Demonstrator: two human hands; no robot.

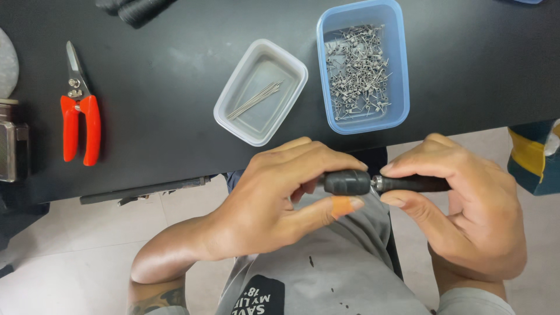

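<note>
left hand (274,198): curled around the thick black end of a hand tool (373,184), thumb and fingers closed on its chuck; an orange band sits on the thumb tip.
right hand (466,204): closed on the slimmer dark handle of the same tool, thumb below, forefinger on top near the metal collar.
hand tool: held level between both hands, in front of the near edge of the worktop (175,116), above the person's lap and grey shirt (326,268).
clear tray (233,114): on the worktop just beyond the left hand, set at a slant, holding a small bundle of thin straight wires (255,99).
blue tray (399,76): just right of the clear tray, close beside it, filled with many small coiled wire pieces (359,70).
red-handled cutters (80,111): lying flat at the left of the worktop, blades pointing away, well apart from both hands.
metal object (11,151): at the far left edge, cut off by the frame; kind cannot be told.
</note>
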